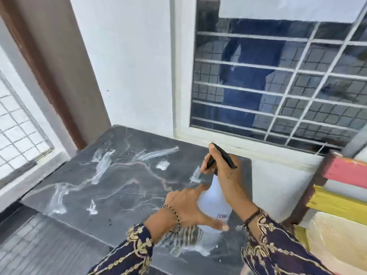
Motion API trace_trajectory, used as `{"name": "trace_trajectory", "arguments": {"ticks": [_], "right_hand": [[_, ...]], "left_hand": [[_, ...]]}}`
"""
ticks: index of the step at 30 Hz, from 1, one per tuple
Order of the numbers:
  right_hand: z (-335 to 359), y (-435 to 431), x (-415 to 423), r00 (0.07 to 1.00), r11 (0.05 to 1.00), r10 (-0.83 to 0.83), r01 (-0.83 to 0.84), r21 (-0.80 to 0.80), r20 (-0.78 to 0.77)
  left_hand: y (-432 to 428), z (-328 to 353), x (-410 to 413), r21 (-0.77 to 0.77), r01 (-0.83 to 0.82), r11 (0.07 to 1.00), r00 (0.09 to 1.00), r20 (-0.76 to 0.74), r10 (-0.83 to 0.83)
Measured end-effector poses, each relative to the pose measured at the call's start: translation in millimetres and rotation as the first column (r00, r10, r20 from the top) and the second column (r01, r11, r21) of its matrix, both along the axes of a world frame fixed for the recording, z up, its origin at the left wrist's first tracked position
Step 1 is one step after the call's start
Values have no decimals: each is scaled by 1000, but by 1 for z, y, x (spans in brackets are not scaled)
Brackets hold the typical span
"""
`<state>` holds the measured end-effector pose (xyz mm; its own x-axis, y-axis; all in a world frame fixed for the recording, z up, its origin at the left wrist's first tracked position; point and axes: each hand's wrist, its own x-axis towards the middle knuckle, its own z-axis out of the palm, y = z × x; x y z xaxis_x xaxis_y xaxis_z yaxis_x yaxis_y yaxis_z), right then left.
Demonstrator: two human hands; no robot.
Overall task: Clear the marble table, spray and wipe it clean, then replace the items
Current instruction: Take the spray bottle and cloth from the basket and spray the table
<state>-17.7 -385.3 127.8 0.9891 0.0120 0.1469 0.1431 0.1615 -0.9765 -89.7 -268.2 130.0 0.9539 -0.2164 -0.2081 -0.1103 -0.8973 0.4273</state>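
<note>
Gripping the black trigger head of a white spray bottle (pixel 215 197), the right hand (pixel 224 175) is wrapped around the neck with its fingers curled at the lever, while the left hand (pixel 188 207) lies against the bottle's body, fingers spread, index finger stretched up the side and thumb low near the base, steadying more than clasping. The bottle stands over the near right part of the dark marble table (pixel 111 179), nozzle aimed left and away across the slab; whether its base rests on the stone or hangs just above it cannot be told, since the hands hide it.

Outward from the hands, the marble carries nothing but pale veins and several whitish wet-looking streaks and blotches, thickest toward the far left and the near edge. No cloth shows anywhere in view.

By that, clearing looks done and the spraying step is in hand, with wiping and replacing yet to come. The next move likely calls for a few more squeezes over the bare dry patches in the middle, then setting the bottle off the slab and finding a cloth to wipe the streaks away.
</note>
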Motion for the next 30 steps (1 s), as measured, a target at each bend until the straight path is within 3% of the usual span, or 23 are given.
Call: {"name": "trace_trajectory", "arguments": {"ticks": [3,8,12,16,19,22,25,27,30], "right_hand": [[-1,49,5,987,996,79,-74,43,-139],[-21,123,21,936,962,236,-263,-72,-262],[-33,168,49,921,957,162,-234,-170,-355],[-53,234,104,934,914,75,-205,-351,-350],[-75,278,155,955,844,19,-174,-507,-296],[-91,313,204,942,770,-18,-201,-606,-335],[-99,337,242,952,653,-116,-142,-744,-283],[-109,354,265,957,599,-151,-111,-793,-248],[-114,377,279,953,510,-94,-203,-836,-288]], "left_hand": [[38,-12,-7,-25,-156,987,986,61,158],[94,-32,1,-174,-348,921,937,-23,349],[133,-36,21,-149,-341,928,934,-162,318],[202,-42,66,-59,-283,957,949,-162,270],[261,-56,100,-7,-319,948,934,-174,313],[318,-67,130,40,-379,925,916,-129,381],[365,-64,148,121,-497,859,838,-191,512],[398,-66,156,110,-577,809,780,-218,586],[437,-72,158,29,-652,757,733,-229,640]]}}
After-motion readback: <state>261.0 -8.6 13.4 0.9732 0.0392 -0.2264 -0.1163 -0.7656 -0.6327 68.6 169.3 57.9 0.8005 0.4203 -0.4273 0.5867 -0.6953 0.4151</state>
